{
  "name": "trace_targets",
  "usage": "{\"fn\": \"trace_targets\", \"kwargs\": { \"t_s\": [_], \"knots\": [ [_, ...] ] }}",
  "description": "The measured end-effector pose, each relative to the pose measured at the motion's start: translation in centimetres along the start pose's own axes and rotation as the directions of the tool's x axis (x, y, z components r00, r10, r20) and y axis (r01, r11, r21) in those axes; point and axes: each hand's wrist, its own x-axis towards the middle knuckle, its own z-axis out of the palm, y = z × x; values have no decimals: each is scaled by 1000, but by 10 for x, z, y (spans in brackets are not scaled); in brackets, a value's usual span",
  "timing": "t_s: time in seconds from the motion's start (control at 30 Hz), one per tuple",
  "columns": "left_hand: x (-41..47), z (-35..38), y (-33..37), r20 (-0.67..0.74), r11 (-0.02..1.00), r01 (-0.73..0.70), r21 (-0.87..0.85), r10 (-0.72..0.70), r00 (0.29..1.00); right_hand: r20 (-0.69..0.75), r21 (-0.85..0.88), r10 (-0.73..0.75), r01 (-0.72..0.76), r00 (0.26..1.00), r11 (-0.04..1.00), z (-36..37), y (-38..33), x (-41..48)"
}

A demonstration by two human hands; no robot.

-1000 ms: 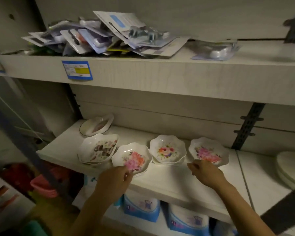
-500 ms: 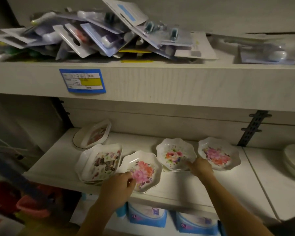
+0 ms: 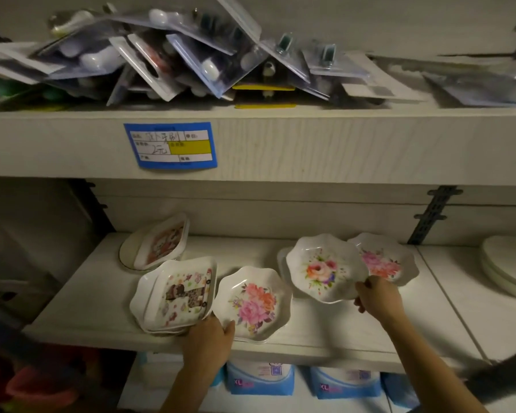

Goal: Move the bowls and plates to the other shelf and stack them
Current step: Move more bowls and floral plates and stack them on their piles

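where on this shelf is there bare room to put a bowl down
Bare shelf lies at the back between the leaning plate and the lifted bowl, at the front between the front bowl and the right hand, and right of the seam before the white plates. Crowded: the square stack beside the front bowl.

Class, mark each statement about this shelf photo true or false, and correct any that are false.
1. A blue price label is stuck on the front edge of the top shelf. True.
2. The left hand lies flat on the top shelf. False: it grips the rim of the front dish on the lower shelf.
3. The right hand pinches the rim of a raised flowered dish. True.
4. The top shelf holds stacked bowls. False: blister packs are piled there.
5. Plain white plates are stacked at the far right. True.
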Motion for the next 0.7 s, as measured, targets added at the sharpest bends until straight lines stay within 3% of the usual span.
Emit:
{"fn": "trace_targets", "kwargs": {
  "t_s": [0.23,0.37,0.7],
  "knots": [
    [6,-1,-1,-13,999,-13,-49,12,1000,-46,-27,19,-20,999,999,-14,11,-26],
    [10,-7,1,4,987,-14,-161,15,1000,-74,-29,27,-29,997,999,-17,11,-36],
    [5,-33,20,-91,931,-194,-308,174,981,-150,115,124,-107,981,988,-41,30,-85]
  ]
}}
